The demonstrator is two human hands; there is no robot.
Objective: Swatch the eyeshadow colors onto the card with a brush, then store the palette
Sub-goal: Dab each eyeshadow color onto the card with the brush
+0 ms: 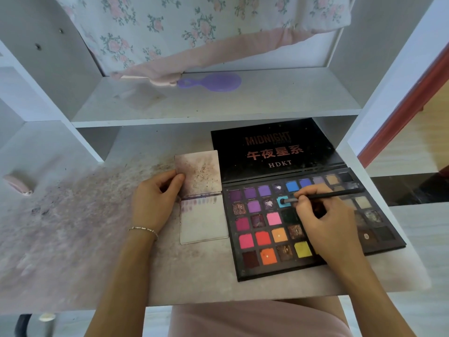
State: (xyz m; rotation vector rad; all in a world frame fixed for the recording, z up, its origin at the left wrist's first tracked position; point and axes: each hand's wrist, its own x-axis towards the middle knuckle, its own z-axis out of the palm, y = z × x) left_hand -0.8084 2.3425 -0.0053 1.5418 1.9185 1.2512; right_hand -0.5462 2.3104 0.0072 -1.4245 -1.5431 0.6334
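Observation:
An open black eyeshadow palette [267,268] lies on the desk at the right, its lid [274,149] folded back flat. My right hand [323,220] grips a thin black brush [325,197] whose tip rests in a teal pan [283,201] in the second row. Left of the palette lies a folded white card [204,224] with a row of faint purple swatches near its fold. My left hand [151,199] pinches the left edge of the card's stained upper flap [201,169].
The desk [73,227] is smeared with powder at the left. A shelf above holds a purple hairbrush [213,81] under floral fabric [184,27]. A pink object [18,183] lies at the far left. The desk's front edge is close to my lap.

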